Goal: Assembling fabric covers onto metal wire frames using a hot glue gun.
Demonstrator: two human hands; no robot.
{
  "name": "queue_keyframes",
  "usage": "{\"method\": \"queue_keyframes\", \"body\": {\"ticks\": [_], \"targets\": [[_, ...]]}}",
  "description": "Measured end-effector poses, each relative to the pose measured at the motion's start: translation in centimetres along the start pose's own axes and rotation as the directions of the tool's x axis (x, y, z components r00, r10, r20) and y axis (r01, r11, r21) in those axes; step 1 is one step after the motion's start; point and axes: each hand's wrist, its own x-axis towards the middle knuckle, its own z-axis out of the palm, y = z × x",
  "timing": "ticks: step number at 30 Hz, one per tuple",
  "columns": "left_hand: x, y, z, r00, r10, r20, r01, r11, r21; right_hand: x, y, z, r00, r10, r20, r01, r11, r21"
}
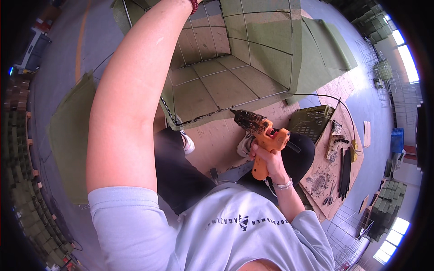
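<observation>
My right hand (pixel 268 161) is wrapped around the handle of an orange hot glue gun (pixel 270 140). Its dark, glue-crusted nozzle points up and left at the front edge of a wire-frame box (pixel 235 83) lined with green fabric. A dark glue stick (pixel 294 147) pokes out of the gun's back. Black glue (pixel 205 118) runs along the box's near rim. My left arm (pixel 129 99) stretches up across the box's left side. At the top edge the wrist with a red bead bracelet (pixel 194 5) shows, but the hand beyond it is out of the picture.
Right of my knee, a green plastic crate (pixel 312 121) stands by cardboard holding black glue sticks (pixel 344 174) and scissors (pixel 329 195). Green fabric flaps (pixel 323 45) spread out from the box. A black cable (pixel 316 95) arcs to the right. Stacked green goods (pixel 18 153) line the left.
</observation>
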Motion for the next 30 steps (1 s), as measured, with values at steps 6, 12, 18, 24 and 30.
{"method": "queue_keyframes", "body": {"ticks": [6, 12, 18, 24, 30], "targets": [[0.0, 0.1, -0.1, 1.0, -0.015, 0.011, 0.015, 1.0, 0.002, -0.1, 0.5, 0.8, 0.998, -0.035, -0.051, 0.039, 0.997, 0.072], [0.1, 0.2, 0.1, 1.0, -0.001, -0.001, 0.001, 1.0, 0.02, 0.2, 1.0, 0.5, 0.999, -0.021, -0.026, 0.023, 0.997, 0.077], [0.2, 0.2, 0.1, 1.0, -0.005, 0.004, 0.005, 1.0, 0.01, -0.2, 1.8, 1.2, 1.0, 0.02, 0.019, -0.021, 0.999, 0.042], [0.1, 0.1, 0.0, 0.999, -0.022, 0.037, 0.021, 0.999, 0.027, -0.1, 1.4, 0.0, 0.995, -0.076, -0.057, 0.082, 0.992, 0.101], [0.0, 0.1, -0.1, 0.999, -0.018, 0.034, 0.017, 1.0, 0.017, -0.2, 1.4, -0.8, 0.985, -0.081, -0.151, 0.102, 0.986, 0.133]]}}
